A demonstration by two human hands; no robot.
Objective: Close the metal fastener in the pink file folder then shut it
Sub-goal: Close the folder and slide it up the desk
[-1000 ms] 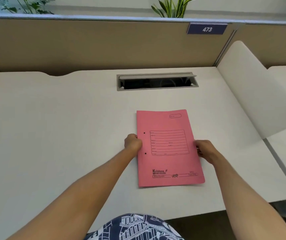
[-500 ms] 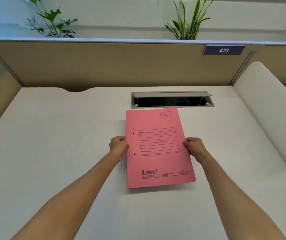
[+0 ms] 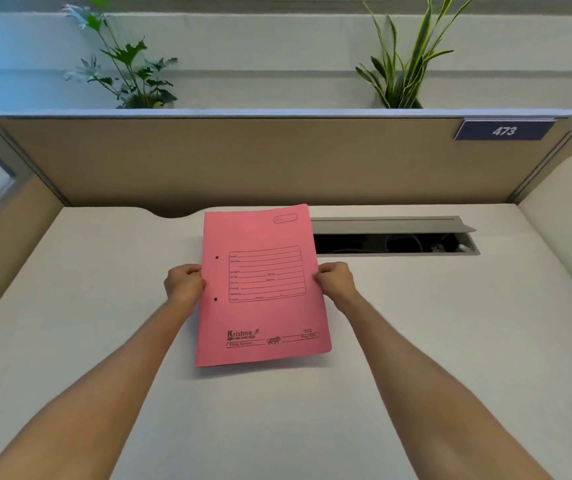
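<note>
White desk [image 3: 104,323] carries the closed pink folder [image 3: 260,289]; left hand [image 3: 184,284] and right hand [image 3: 334,280] pinch its side edges.

Pink file folder [image 3: 260,306], shut, cover up, above desk

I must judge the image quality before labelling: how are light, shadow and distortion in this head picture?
Head view: soft, even light with no glare; the pink file folder throws a faint shadow on the desk below its lower edge; the wide lens bends the partition and stretches the forearms; the folder's small print is blurred, while the left hand and right hand look fairly sharp.
</note>
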